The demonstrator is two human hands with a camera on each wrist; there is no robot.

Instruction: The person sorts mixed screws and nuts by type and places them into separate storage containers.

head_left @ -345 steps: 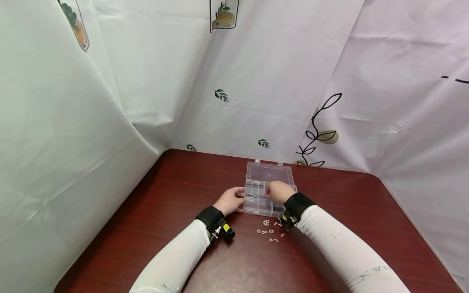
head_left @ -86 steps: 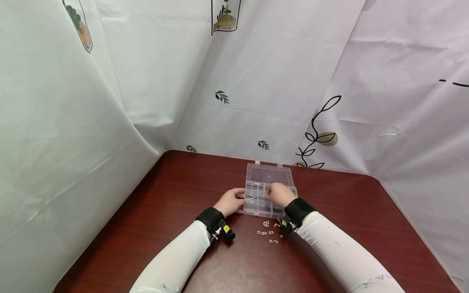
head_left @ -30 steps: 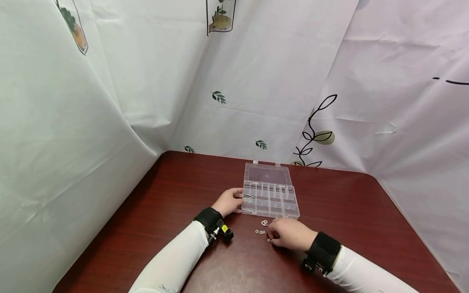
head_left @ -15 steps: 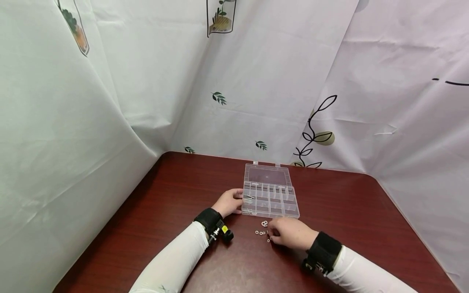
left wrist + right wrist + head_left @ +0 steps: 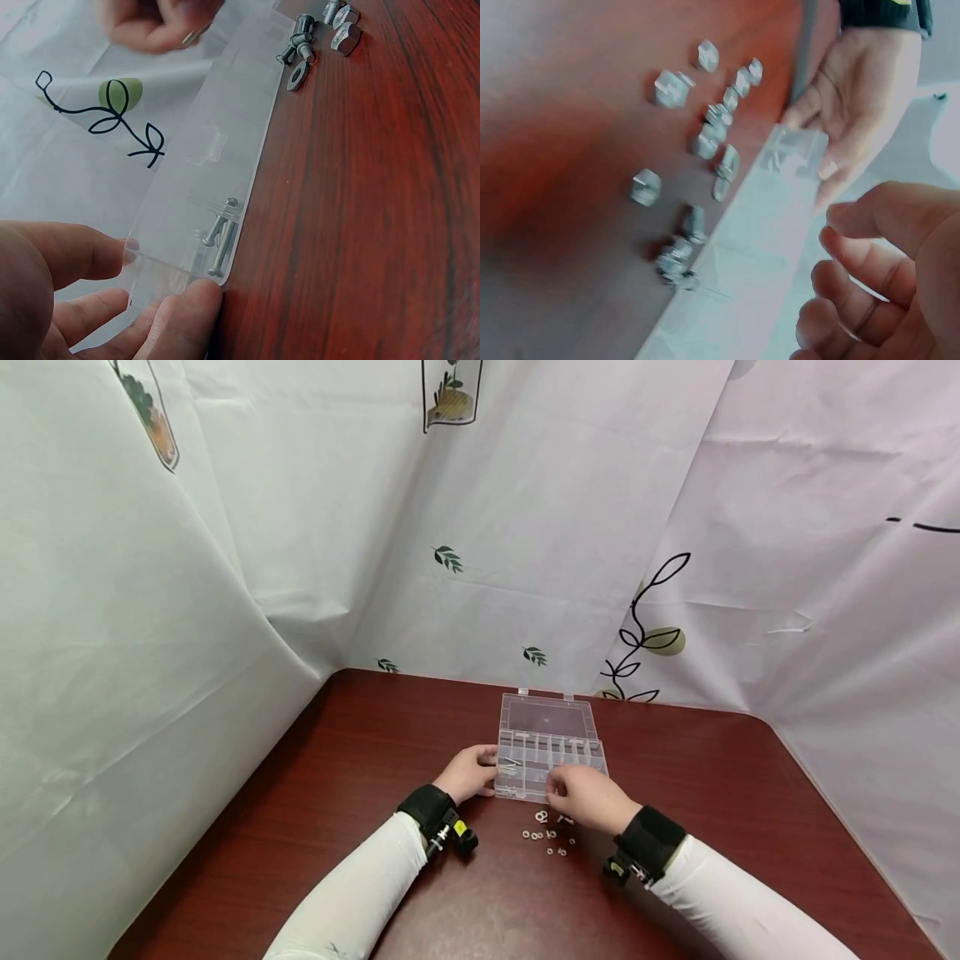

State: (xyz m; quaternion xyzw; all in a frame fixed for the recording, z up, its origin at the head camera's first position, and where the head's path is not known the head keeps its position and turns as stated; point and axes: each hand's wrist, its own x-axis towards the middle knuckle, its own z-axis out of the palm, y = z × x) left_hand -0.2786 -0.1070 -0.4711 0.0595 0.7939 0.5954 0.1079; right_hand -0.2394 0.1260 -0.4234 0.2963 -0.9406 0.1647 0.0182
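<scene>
Left hand [image 5: 467, 774]: grips the clear box [image 5: 537, 780] at its left edge.
Right hand [image 5: 592, 797]: over its near edge; blurry, but I think pinching a metal bit [image 5: 190, 36].
Nuts [image 5: 346, 39]: just off that edge.
Table [image 5: 390, 735]: wide both sides.

through my feeds i am seeing the box [image 5: 232, 127] as smooth, see-through plastic. the nuts [image 5: 346, 39] and bolts [image 5: 303, 25] are gleaming like bare metal, as are the screws [image 5: 223, 250] inside it. the desk [image 5: 420, 718] is showing a glossy wood grain. the backdrop [image 5: 570, 527] is looking like creased matt cloth, and the sleeves [image 5: 360, 877] like smoother cloth.
</scene>
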